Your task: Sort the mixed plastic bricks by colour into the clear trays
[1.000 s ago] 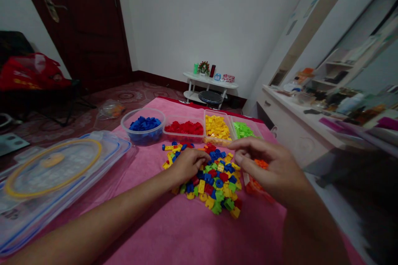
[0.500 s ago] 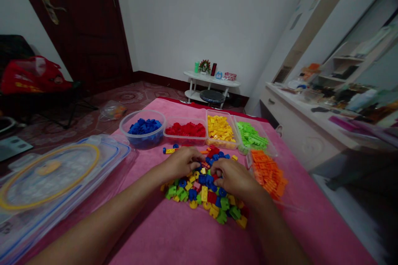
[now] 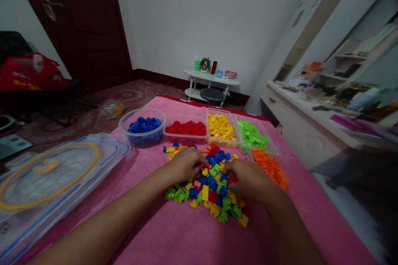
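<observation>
A mixed heap of toy building blocks (image 3: 205, 192), in blue, yellow, green, red and pink, lies on a pink cloth. On the heap's left side my left hand (image 3: 185, 165) is closed, with a small red block (image 3: 201, 166) at its fingertips. My right hand (image 3: 250, 177) reaches in from the right, its thumb and fingers closed on a red block (image 3: 232, 178). Behind the heap stand clear tubs sorted by colour: blue blocks (image 3: 144, 125), red blocks (image 3: 186, 127), yellow blocks (image 3: 221, 126) and green blocks (image 3: 252, 133). Orange blocks (image 3: 270, 167) fill another tub beside my right hand.
Large clear plastic lids (image 3: 62, 169) with blue edges lie at the left, a yellow ring on top. A white dresser (image 3: 298, 120) covered in clutter runs along the right. Beyond the cloth are a small white stand (image 3: 211, 76) and a dark round stool (image 3: 212, 95).
My right hand has moved right, away from my left hand, and a red block now shows in its fingers. Green blocks between the hands are uncovered. My left hand has barely shifted.
</observation>
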The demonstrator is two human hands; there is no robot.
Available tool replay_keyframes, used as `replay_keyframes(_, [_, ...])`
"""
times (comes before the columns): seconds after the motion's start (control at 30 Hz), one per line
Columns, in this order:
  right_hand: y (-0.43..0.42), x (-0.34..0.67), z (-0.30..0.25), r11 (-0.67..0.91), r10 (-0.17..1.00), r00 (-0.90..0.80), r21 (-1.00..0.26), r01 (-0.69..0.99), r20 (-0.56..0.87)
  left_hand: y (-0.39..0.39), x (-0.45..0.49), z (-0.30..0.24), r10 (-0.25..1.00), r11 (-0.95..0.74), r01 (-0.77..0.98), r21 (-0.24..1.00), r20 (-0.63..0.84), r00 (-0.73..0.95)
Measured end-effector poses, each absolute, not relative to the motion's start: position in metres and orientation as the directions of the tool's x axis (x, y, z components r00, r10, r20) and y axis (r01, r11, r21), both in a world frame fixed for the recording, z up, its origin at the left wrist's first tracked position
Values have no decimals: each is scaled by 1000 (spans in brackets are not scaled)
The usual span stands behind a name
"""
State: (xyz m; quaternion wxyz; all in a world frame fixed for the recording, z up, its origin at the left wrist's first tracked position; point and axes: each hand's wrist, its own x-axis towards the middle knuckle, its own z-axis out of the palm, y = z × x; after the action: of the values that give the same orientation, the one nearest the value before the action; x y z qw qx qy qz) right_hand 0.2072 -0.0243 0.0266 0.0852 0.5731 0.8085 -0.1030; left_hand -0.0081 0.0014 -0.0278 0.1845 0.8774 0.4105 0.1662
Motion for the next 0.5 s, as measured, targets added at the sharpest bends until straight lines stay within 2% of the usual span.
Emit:
replay_keyframes(0.07, [-24, 205, 22, 328, 909, -336, -71, 942, -246, 3, -13, -25, 771, -606, 642, 469, 149, 619])
replay_keyframes(0.17, [-23, 205, 22, 331, 914, -341, -80, 940, -219, 3, -16, -19, 771, -623, 609, 491, 255, 584])
replay_keyframes(0.2, [-23, 204, 24, 334, 917, -348, -99, 937, -195, 3, -16, -17, 785, -608, 596, 524, 284, 551])
replay_keyframes(0.27, [-24, 200, 29, 340, 923, -365, -183, 922, -124, 0, -11, -13, 837, -526, 528, 666, 295, 462])
replay_keyframes(0.33, [-26, 191, 32, 360, 923, -385, -334, 871, -8, -4, -4, -9, 899, -370, 350, 861, 237, 368])
replay_keyframes(0.4, [-28, 181, 33, 402, 912, -387, -499, 768, 138, -9, 3, -6, 939, -123, 55, 991, 98, 328])
replay_keyframes(0.43, [-29, 176, 33, 430, 900, -383, -566, 703, 209, -11, 5, -4, 935, 33, -103, 994, 5, 354])
replay_keyframes(0.5, [-30, 169, 31, 480, 877, -353, -646, 594, 326, -14, 8, -3, 863, 356, -331, 874, -171, 476])
